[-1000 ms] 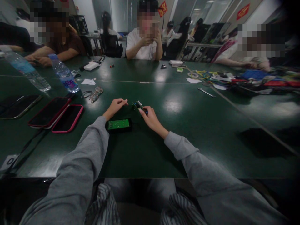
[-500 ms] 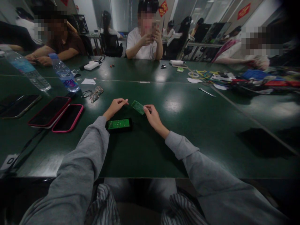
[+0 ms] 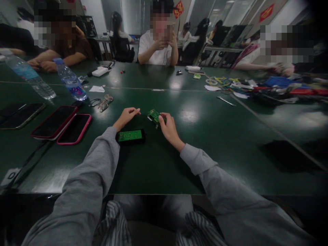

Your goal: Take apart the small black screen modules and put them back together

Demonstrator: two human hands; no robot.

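Observation:
My right hand (image 3: 169, 127) grips a small green circuit board (image 3: 154, 115) by its right end, above the table. The board is tilted, and light and metallic parts show along its lower side. My left hand (image 3: 126, 118) is to the left of the board, apart from it, with thumb and fingers pinched together. Whatever may be between those fingertips is too small to make out. Just below my left hand lies a black case (image 3: 144, 136) with a second green board (image 3: 130, 135) in it.
Phones (image 3: 74, 130), two water bottles (image 3: 73, 82) and glasses (image 3: 105, 103) stand or lie at left. A pen-like tool (image 3: 226, 101) lies at right, before a heap of cables and parts (image 3: 279, 83). Across the table (image 3: 159, 171) a person (image 3: 157, 51) holds up a phone.
The circuit board in my right hand has turned, so its other face and side parts show. It has shifted slightly right. My left hand has stayed in place.

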